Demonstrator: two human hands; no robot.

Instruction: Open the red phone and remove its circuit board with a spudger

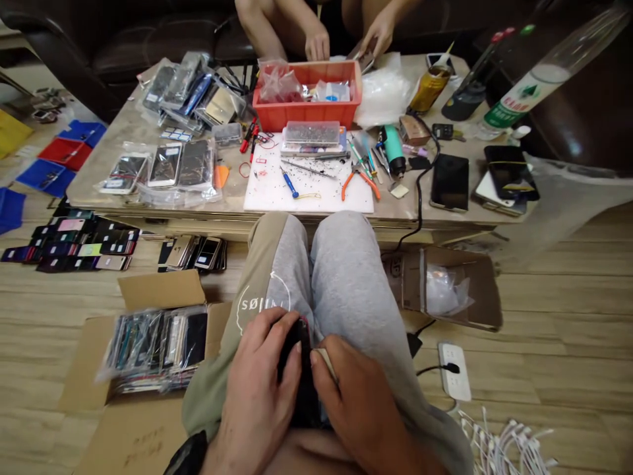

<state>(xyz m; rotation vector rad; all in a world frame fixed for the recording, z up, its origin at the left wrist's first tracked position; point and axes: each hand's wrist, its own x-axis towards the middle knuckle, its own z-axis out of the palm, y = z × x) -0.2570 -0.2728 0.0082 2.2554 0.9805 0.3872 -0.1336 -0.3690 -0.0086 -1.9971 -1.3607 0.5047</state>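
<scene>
A black phone (301,382) lies in my lap between my thighs, partly hidden by my hands. My left hand (264,376) grips it from the left, its fingers curled over the upper edge and the thumb on its face. On the right, my right hand (346,382) is closed on a small thin pale piece (325,363), held between thumb and fingers beside the phone. Beyond my knees, a white mat (267,191) on the table bears a blue screwdriver (289,183), orange-handled pliers (352,179) and small dark screws.
A red bin (306,115) stands behind the mat, with another person's hands (316,43) beyond it. Bagged phones (188,165) lie at the left of the table. A tall bottle (524,99) stands at right. Open cardboard boxes (163,290) (484,297) and a power strip (457,382) are on the floor.
</scene>
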